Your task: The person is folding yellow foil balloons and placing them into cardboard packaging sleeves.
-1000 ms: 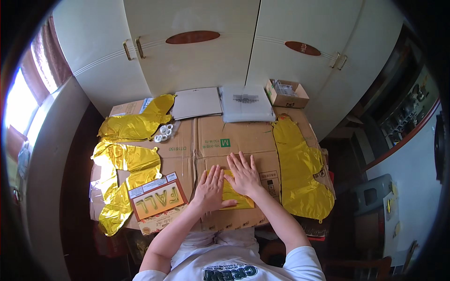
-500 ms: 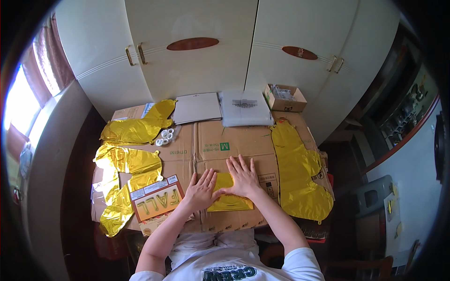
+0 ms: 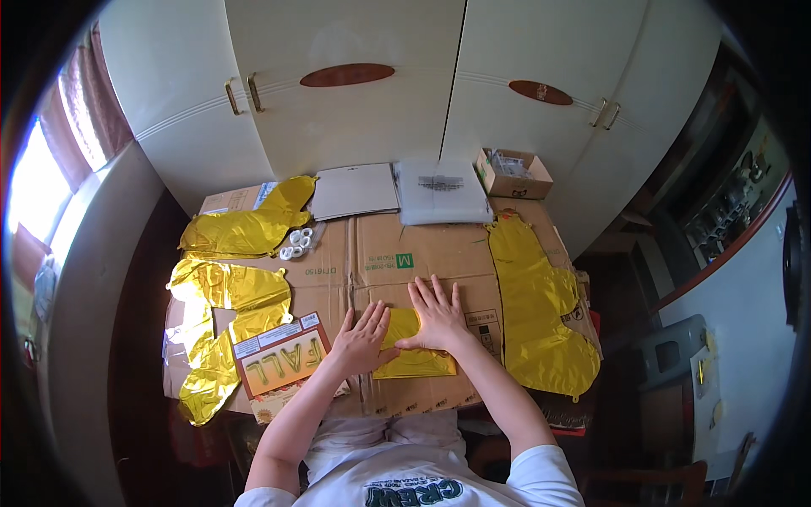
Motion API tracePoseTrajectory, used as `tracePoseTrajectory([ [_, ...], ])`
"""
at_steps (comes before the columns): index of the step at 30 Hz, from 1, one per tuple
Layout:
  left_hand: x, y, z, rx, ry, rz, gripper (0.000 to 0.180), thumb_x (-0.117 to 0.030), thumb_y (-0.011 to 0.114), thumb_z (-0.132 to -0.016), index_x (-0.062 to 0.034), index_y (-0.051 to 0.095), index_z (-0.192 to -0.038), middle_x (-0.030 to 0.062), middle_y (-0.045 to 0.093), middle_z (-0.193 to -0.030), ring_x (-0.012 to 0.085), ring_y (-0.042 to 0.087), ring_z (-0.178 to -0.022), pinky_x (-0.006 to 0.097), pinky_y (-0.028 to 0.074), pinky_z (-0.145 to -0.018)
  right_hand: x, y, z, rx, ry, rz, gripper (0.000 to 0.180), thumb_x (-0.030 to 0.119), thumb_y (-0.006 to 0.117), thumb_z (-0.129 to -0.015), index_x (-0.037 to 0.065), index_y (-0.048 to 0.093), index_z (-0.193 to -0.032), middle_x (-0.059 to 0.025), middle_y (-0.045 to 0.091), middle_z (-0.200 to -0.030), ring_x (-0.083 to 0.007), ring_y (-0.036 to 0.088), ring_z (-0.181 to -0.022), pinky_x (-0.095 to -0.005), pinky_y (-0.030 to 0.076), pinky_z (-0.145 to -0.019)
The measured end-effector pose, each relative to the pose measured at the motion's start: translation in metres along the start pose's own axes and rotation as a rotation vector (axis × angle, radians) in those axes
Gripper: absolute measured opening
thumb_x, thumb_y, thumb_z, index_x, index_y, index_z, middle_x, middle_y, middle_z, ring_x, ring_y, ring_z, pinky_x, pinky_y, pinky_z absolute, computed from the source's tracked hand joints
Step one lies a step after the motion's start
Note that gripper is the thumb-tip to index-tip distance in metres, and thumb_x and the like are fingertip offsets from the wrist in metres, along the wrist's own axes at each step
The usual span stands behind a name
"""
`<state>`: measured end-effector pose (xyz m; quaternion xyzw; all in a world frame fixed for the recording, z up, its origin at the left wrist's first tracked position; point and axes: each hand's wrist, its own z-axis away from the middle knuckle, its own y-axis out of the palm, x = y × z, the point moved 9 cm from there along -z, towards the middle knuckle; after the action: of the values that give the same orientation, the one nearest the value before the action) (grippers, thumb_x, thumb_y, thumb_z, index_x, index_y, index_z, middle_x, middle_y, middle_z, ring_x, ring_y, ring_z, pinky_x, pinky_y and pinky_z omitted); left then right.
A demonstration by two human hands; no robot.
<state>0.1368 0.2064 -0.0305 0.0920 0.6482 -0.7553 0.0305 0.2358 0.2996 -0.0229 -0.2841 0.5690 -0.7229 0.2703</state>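
A gold foil balloon [image 3: 416, 365], folded into a flat packet, lies on the cardboard-covered table in front of me. My left hand [image 3: 361, 340] presses flat on its left side with the fingers spread. Across its upper right part rests my right hand [image 3: 437, 319], palm down and fingers apart. The two thumbs point toward each other over the foil. Both hands hide much of the packet. Left of my left forearm is a printed card [image 3: 283, 359] picturing gold letter balloons, partly over another patterned card.
Flat gold letter balloons [image 3: 541, 317] lie at the right, with more gold foil balloons [image 3: 236, 291] at the left. White ribbon rolls [image 3: 296, 243], a grey-white stack of sheets [image 3: 356, 193], clear plastic bags [image 3: 443, 194] and an open cardboard box [image 3: 514, 176] stand toward the cabinets [image 3: 355, 118].
Both hands stay flat on the folded balloon, with hardly any shift. The view has tilted very slightly.
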Motion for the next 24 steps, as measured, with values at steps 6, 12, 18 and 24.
tracePoseTrajectory([
  [6, -0.001, -0.002, 0.001, 0.042, 0.000, -0.024, 0.095, -0.067, 0.044, -0.089, -0.0006, 0.017, -0.152, 0.0152, 0.017, -0.160, 0.0258, 0.013, -0.149, 0.052, 0.011, -0.119, 0.007, -0.011, 0.008, -0.225, -0.100, 0.049, 0.119, 0.080, 0.059, -0.068, 0.011, 0.015, -0.154, -0.0084, 0.014, -0.161, -0.0297, 0.006, -0.149, -0.0615, 0.002, -0.116],
  [12, -0.002, -0.002, -0.001, 0.028, 0.013, -0.016, 0.095, -0.067, 0.044, -0.089, -0.0006, 0.017, -0.152, 0.0158, 0.016, -0.160, 0.0265, 0.013, -0.149, 0.053, 0.010, -0.118, 0.038, -0.002, 0.042, -0.287, -0.494, 0.130, 0.090, 0.069, 0.044, -0.088, 0.004, 0.033, -0.148, -0.0142, 0.028, -0.156, -0.0264, 0.020, -0.147, -0.0506, 0.014, -0.119],
  [18, -0.013, -0.005, 0.008, -0.043, 0.035, -0.005, 0.098, -0.069, 0.043, -0.088, 0.0038, 0.023, -0.149, 0.0188, 0.022, -0.157, 0.0289, 0.016, -0.148, 0.054, 0.010, -0.118, 0.043, 0.007, 0.092, -0.105, -0.503, 0.110, 0.111, 0.079, 0.048, -0.077, -0.004, 0.026, -0.148, -0.0215, 0.024, -0.155, -0.0335, 0.018, -0.146, -0.0490, 0.014, -0.119],
  [24, -0.036, -0.009, 0.066, -0.134, 0.178, 0.063, 0.096, -0.069, 0.043, -0.088, 0.0055, 0.028, -0.147, 0.0207, 0.028, -0.154, 0.0322, 0.018, -0.147, 0.056, 0.011, -0.117, 0.066, 0.018, 0.141, -0.021, -0.494, 0.166, 0.090, 0.054, 0.059, -0.082, 0.000, 0.030, -0.147, -0.0221, 0.026, -0.154, -0.0379, 0.020, -0.145, -0.0523, 0.016, -0.117],
])
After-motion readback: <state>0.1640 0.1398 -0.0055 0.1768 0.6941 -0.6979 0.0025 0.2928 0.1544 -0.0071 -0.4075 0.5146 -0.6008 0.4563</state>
